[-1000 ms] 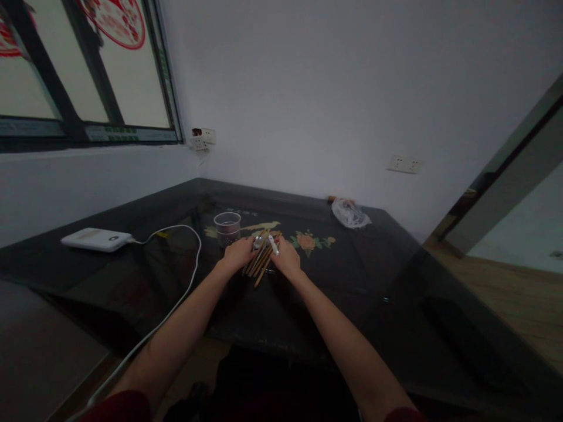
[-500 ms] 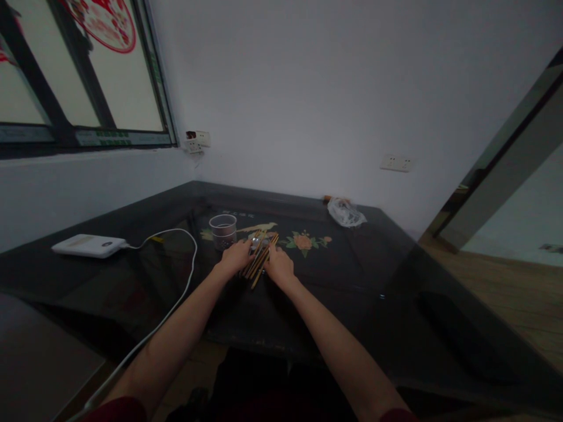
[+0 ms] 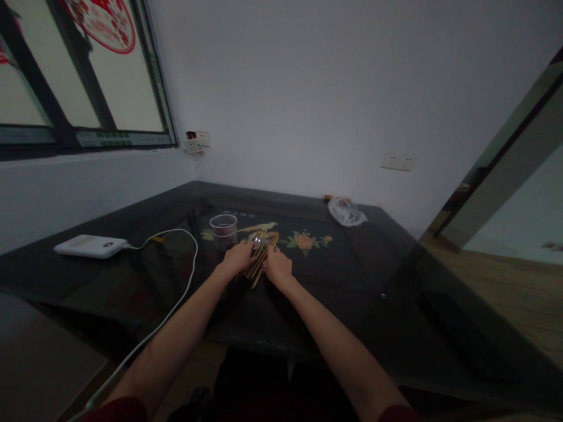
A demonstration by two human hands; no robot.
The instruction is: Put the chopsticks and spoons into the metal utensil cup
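Note:
A bundle of wooden chopsticks (image 3: 259,266) lies slantwise on the dark table between my two hands. Several shiny metal spoon bowls show among their far ends, one spoon (image 3: 257,241) being the clearest. From the left side my left hand (image 3: 238,257) is closed against the bundle, its fingertips partly hidden. Against the other side presses my right hand (image 3: 277,265), fingers curled on the chopsticks and thumb near their upper ends. A clear cup-shaped holder with perforations low on its wall (image 3: 224,231) stands upright just beyond my left hand.
At the left of the glossy black table (image 3: 343,328) rests a white power bank (image 3: 91,246), its white cable (image 3: 192,275) running past my left forearm. A crumpled clear plastic bag (image 3: 346,212) lies near the wall. A dark flat object (image 3: 466,334) is at the right.
Both hands stay on the bundle of chopsticks. My right hand has shifted very slightly left, its fingers a little more curled; the cup has not moved on the table.

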